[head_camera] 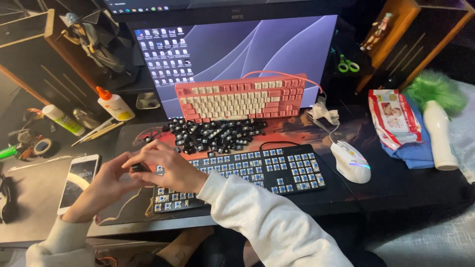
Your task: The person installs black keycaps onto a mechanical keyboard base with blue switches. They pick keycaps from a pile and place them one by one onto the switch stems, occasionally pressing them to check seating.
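- Black keyboard (237, 173), lower centre of the frame: it lies on the table (34, 198) with its keycaps off, so that rows of blue switch stems stand bare. Its left end is covered by the hands.
- Right hand (166, 165): the arm crosses from the lower right, and the fingers are closed on a small dark object (140, 168) just above the keyboard's left end (too small to tell whether it is a keycap or a puller).
- Left hand (106, 185): curled against the right hand at the same spot, with its fingertips meeting that object; whether its grip is clenched on it or only steadying it cannot be told.
- Doing the step well, as a judgement: work on one switch at a time and move straight up or down along the stem rather than sideways, with the other hand bracing the keyboard so that it does not slide.
- Pile of black keycaps (215, 134), just above the black keyboard: loose and heaped, near enough to reach.
- Pink keyboard (240, 98), propped against the monitor (247, 47) in the upper centre, with its caps in place.
- Periphery: a white mouse (350, 160) to the right of the black keyboard; a phone (78, 180) and a glue bottle (115, 105) at left.
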